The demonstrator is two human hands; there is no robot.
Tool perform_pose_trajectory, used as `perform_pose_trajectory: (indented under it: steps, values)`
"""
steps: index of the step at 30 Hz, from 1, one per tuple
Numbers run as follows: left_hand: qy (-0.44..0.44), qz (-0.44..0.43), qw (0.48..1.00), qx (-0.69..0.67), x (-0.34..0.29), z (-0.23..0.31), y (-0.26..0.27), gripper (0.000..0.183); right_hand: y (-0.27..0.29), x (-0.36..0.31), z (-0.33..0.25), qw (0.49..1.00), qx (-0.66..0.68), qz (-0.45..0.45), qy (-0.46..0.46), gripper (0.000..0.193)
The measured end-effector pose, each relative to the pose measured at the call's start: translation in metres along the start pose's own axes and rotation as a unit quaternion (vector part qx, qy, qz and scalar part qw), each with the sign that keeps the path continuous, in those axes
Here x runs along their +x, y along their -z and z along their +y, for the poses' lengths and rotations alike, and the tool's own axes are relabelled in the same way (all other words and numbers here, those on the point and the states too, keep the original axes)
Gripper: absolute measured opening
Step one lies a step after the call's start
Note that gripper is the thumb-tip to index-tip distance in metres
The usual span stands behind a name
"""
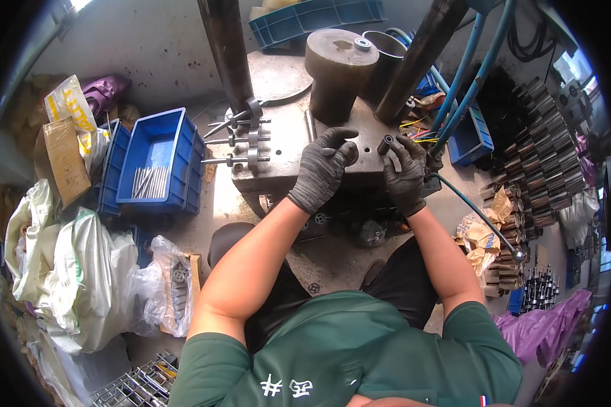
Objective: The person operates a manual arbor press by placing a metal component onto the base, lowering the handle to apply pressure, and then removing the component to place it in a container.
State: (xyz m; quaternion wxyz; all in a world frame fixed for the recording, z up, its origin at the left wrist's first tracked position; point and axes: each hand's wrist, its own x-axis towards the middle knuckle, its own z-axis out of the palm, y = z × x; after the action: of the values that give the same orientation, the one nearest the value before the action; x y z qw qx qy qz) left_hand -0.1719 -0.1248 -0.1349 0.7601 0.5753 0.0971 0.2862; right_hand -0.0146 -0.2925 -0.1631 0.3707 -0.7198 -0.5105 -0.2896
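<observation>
My right hand (406, 178), in a dark grey knit glove, pinches a small dark metal sleeve (385, 144) with a hole in its end. It is held over the front of a steel worktable (288, 139). To its left, my left hand (319, 171), gloved alike, hovers over the same edge. Its index finger is stretched out, apart from the thumb, with nothing visible between them. Several metal shafts with round collars (253, 140) lie at the table's left edge. Behind my hands stands a thick metal cylinder (332, 85) with a small bearing ring (362, 44) on top.
Two dark posts (227, 54) rise from the table, with blue hoses (478, 74) at the right. A blue bin (157, 146) of metal rods stands left, near white sacks (91, 278). Stacked metal tubes (533, 163) fill the right side. A blue crate (316, 22) lies behind.
</observation>
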Motion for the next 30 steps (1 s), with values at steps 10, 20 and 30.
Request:
perform_pose_trajectory:
  steps: [10,20,30]
  values:
    - [0.032,0.024,0.910,0.414,0.033,-0.017,-0.006,0.034,-0.036,-0.002,0.041,0.991,-0.042,-0.062,-0.110,0.023]
    - [0.012,-0.018,0.912,0.409,0.039,-0.009,-0.002,0.040,-0.028,0.018,0.027,0.961,0.207,0.046,-0.176,0.015]
    - [-0.070,-0.061,0.847,0.524,0.039,-0.017,0.002,0.023,-0.058,0.216,-0.004,0.991,0.084,0.070,-0.072,0.021]
